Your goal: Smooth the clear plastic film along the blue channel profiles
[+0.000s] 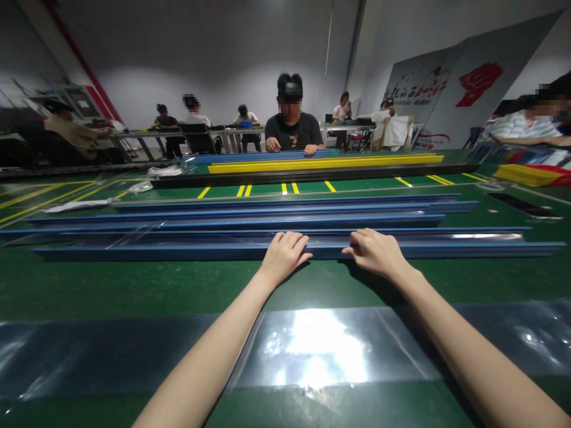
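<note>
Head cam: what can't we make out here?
Head view: fingers of left hand and right hand curl over the nearest blue strip; grip hidden.
Wall poster text: too small, skewed.
Clear plastic sheet: glare washes out its middle; frame edges cut its ends.

Long blue rail (178,252) lying flat on the green desk (89,285), running 9 to 3 o'clock across nearly the whole view. Straight, narrow, its matte face turning toward 6 o'clock. Left hand (283,254) and right hand (377,252) draping fingers over its top edge at mid-length.
</note>
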Motion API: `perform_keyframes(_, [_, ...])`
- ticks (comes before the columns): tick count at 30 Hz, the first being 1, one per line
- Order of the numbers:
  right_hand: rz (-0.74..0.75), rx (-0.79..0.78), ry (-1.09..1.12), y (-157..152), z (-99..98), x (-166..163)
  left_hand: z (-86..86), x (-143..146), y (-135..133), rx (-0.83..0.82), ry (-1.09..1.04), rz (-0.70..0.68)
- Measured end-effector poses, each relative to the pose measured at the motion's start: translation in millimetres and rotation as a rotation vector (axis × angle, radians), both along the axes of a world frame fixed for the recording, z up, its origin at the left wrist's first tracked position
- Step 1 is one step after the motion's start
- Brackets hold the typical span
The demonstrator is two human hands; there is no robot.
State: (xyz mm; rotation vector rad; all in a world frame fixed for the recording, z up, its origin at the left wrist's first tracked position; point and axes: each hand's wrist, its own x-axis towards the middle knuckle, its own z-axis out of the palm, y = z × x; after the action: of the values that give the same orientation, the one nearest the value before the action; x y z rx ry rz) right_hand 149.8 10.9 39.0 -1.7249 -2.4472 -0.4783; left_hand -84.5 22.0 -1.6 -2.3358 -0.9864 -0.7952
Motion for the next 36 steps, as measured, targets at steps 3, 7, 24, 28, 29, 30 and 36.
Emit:
perform_keyframes(3, [-0.061,-0.056,0.016,1,4.9,10,0.7,1,-1,-0.018,0.044,0.047])
perform_keyframes(7, [-0.11,-0.078,0.033,3,7.0,20,1.0,2,-3,-0.047,0.073,0.129])
perform_keyframes(24, [0.116,0.186,0.045,1,-22.2,0,-0.6,2,-2,-0.055,0.045,0.198])
perform_keyframes(28, [0.105,0.213,0.055,2,-23.6,-2,-0.6,2,-2,-0.056,0.044,0.194])
perform_keyframes(29, [0.097,0.211,0.059,2,-23.1,-2,-0.6,2,-2,-0.057,0.044,0.192])
perform_keyframes(30, [0.088,0.206,0.06,2,-22.3,-2,-0.4,2,-2,-0.06,0.043,0.19])
perform_keyframes(36, [0.033,0.125,0.046,1,-14.2,-4,1.0,1,-3,-0.069,0.038,0.169])
